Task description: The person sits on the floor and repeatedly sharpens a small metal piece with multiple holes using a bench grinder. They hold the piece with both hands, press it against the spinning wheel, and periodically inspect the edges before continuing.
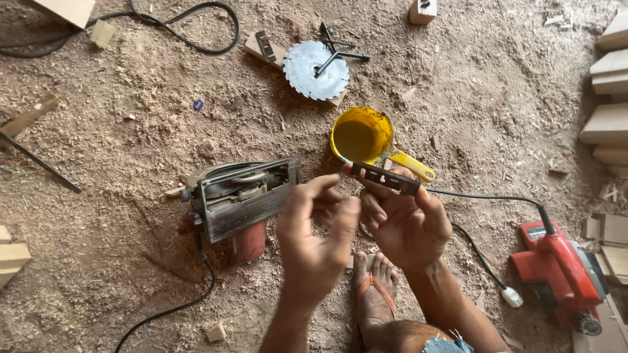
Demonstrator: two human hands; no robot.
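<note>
Above the sawdust-strewn floor, the right hand pinches a flat black slotted metal bar; the left hand, fingers loosely curled, holds nothing, near the circular saw.

The floor was rough and matt, covered in loose sawdust and wood chips. The flat bar held in the right hand looked like dark, dull metal with cut-out slots. The circular saw showed a brushed grey metal base plate, scuffed and dusty, over a red body. The loose saw blade was bright bare metal with a slightly worn sheen. The cup looked like glossy yellow plastic. The planer had a smooth red plastic shell. The cables were matt black rubber. The planks were pale, unfinished wood.
</note>
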